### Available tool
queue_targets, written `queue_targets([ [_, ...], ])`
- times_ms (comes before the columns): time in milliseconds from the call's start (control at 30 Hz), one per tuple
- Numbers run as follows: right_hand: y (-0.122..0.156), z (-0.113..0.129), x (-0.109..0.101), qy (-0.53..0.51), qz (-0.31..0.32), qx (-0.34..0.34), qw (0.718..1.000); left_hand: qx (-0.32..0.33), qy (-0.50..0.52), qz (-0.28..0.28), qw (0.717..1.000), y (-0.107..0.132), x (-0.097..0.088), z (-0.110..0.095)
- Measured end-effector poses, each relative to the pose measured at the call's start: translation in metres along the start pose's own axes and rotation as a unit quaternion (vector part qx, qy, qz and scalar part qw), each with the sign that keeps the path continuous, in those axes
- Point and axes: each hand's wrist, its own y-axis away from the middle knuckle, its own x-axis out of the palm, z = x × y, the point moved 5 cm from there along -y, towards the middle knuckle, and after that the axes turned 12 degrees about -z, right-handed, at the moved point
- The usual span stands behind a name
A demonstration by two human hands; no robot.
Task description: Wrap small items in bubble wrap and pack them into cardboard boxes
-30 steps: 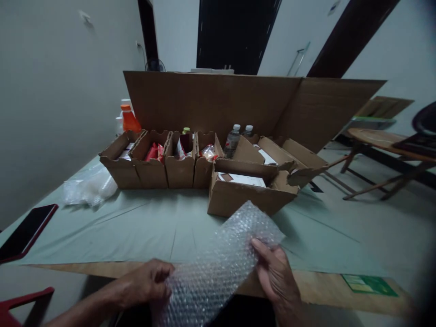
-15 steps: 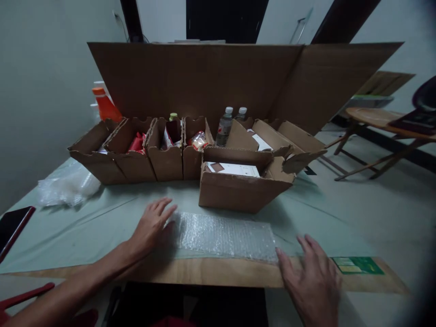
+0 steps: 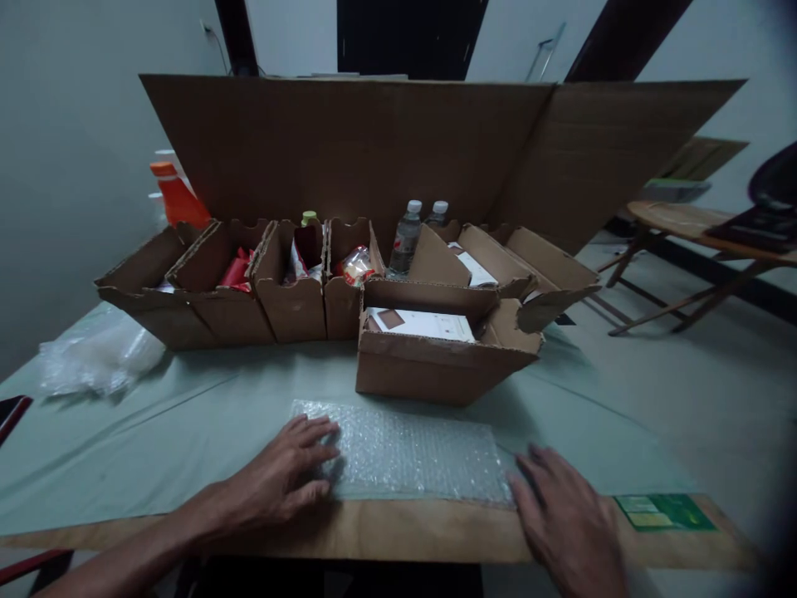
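Note:
A flat rectangle of bubble wrap (image 3: 417, 453) lies near the front edge of the cloth-covered table. My left hand (image 3: 292, 469) rests at its left end, fingers spread and fingertips on the plastic. At the right end is my right hand (image 3: 564, 515), its fingers apart and the thumb side close to the corner of the wrap; whether it touches I cannot tell. Neither hand grips anything. Just behind the wrap stands a cardboard bin (image 3: 429, 365) holding a white box (image 3: 423, 325).
Cardboard bins (image 3: 233, 320) with packets form a row behind. Water bottles (image 3: 406, 239) and an orange-capped bottle (image 3: 180, 199) stand near a tall cardboard screen (image 3: 349, 149). More bubble wrap (image 3: 100, 353) is heaped at left. A green card (image 3: 665, 512) lies front right.
My left hand has come down and nearer, onto the wrap's left end. My right hand stays by the right end. The camera view has shifted slightly.

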Motion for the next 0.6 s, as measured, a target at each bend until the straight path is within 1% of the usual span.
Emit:
queue_targets([
  [33,-0.009,-0.009,-0.008,-0.009,-0.013,0.031,0.999,-0.012,0.013,-0.038,0.999,-0.011,-0.003,0.002],
  [67,-0.021,-0.012,-0.012,-0.038,-0.018,0.058,0.997,-0.027,0.027,-0.085,0.996,-0.024,-0.005,0.003],
  [100,-0.035,-0.008,-0.012,-0.080,-0.017,0.084,0.993,-0.045,0.043,-0.137,0.989,-0.039,-0.006,0.004],
  [167,-0.064,0.007,-0.002,-0.179,0.011,0.132,0.975,-0.075,0.080,-0.228,0.967,-0.070,-0.005,0.005],
  [200,-0.078,0.016,0.007,-0.222,0.032,0.156,0.962,-0.085,0.102,-0.259,0.957,-0.084,-0.001,0.004],
  [233,-0.089,0.024,0.016,-0.256,0.052,0.176,0.949,-0.091,0.123,-0.277,0.949,-0.094,0.003,0.002],
  [300,-0.104,0.033,0.033,-0.298,0.076,0.209,0.928,-0.093,0.161,-0.283,0.941,-0.105,0.016,-0.003],
  [333,-0.107,0.035,0.039,-0.308,0.081,0.223,0.921,-0.096,0.173,-0.281,0.939,-0.104,0.022,-0.005],
  [400,-0.107,0.036,0.048,-0.319,0.088,0.240,0.913,-0.108,0.176,-0.286,0.936,-0.094,0.030,-0.009],
  [500,-0.107,0.041,0.054,-0.333,0.094,0.237,0.908,-0.125,0.163,-0.302,0.931,-0.078,0.033,-0.011],
  [600,-0.115,0.046,0.060,-0.337,0.081,0.231,0.909,-0.124,0.167,-0.316,0.926,-0.082,0.029,-0.012],
])
